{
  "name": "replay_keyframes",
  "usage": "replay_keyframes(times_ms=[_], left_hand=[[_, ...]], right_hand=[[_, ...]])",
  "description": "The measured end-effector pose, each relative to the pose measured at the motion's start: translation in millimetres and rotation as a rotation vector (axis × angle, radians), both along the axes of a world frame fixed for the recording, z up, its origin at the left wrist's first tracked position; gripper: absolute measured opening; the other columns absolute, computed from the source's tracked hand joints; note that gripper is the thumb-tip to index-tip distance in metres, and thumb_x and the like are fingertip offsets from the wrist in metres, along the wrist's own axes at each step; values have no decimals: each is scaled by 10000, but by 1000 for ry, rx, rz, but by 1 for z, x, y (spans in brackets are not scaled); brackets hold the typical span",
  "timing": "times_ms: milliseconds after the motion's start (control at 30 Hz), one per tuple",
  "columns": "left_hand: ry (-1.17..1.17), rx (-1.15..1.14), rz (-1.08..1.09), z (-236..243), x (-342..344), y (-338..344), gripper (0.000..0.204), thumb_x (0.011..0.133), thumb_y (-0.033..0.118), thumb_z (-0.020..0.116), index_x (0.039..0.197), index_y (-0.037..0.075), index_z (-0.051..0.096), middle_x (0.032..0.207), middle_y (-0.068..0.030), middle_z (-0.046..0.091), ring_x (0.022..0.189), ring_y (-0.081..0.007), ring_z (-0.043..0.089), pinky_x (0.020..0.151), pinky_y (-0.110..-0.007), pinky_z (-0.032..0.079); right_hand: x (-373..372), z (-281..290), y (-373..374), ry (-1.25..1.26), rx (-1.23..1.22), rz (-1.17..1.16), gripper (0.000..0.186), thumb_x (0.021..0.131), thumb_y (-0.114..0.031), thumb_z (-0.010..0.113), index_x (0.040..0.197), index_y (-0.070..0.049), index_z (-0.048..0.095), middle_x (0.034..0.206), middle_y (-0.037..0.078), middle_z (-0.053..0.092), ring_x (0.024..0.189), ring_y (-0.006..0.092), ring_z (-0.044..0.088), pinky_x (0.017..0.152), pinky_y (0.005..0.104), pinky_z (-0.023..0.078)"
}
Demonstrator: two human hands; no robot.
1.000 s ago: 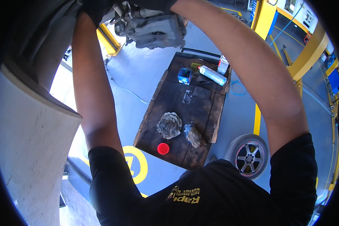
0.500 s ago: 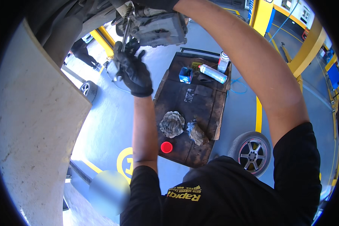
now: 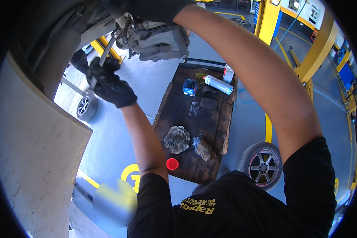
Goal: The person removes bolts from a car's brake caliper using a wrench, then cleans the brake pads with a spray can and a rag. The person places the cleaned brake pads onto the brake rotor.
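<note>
Gripping a metal wrench (image 3: 107, 54) near 10 o'clock, the left hand (image 3: 108, 82) curled around its lower part
Its upper end stands beside a grey metal assembly (image 3: 161, 43) toward 12 o'clock; just above that, the gloved right hand (image 3: 154, 8) shows too little to tell its grip; a dark cart top (image 3: 175, 97) lies central, a spoked wheel (image 3: 263, 166) at 4 o'clock

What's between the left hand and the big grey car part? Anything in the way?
Nothing visible blocks the gap between the left hand and the grey car part. Just a metal tool slants up from the hand toward it; whether they touch is unclear.
</note>
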State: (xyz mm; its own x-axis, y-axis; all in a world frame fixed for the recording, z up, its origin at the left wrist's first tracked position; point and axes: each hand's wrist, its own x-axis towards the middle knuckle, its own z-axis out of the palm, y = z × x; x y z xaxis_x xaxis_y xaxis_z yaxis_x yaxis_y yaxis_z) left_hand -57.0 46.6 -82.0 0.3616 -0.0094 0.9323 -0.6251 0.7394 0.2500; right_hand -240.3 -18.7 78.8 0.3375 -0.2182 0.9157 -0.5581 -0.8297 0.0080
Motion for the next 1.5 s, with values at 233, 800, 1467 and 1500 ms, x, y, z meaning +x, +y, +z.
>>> replay_keyframes(times_ms=[233,800,1467,1500], left_hand=[[-714,16,724,119,49,-34,249,909,152,652,1149,125,711,1121,-88,737,1008,-364,664,902,-454,517],[-292,66,-83,7,3,1,312,1037,321,551,1242,96,624,1193,-128,683,1064,-295,672,908,-438,538],[-58,140,-346,32,4,-29,420,1077,350,560,1230,-33,639,959,-117,721,735,-154,679,608,-272,496],[-134,259,-368,50,20,-29,408,1075,344,564,1220,-29,644,975,-117,719,738,-161,677,606,-284,500]], right_hand=[[0,0,-5,-5,22,45,423,990,-395,534,903,-27,723,938,231,720,972,404,683,929,529,468],[0,-1,-3,-55,-6,77,434,985,-413,541,890,-34,730,898,228,714,935,406,687,900,530,485],[2,-3,-9,-10,-41,20,381,991,-383,545,915,-43,699,916,209,722,962,395,682,919,538,456],[2,-2,-9,18,8,8,370,988,-375,552,917,-43,697,914,209,721,958,396,683,914,535,461]])
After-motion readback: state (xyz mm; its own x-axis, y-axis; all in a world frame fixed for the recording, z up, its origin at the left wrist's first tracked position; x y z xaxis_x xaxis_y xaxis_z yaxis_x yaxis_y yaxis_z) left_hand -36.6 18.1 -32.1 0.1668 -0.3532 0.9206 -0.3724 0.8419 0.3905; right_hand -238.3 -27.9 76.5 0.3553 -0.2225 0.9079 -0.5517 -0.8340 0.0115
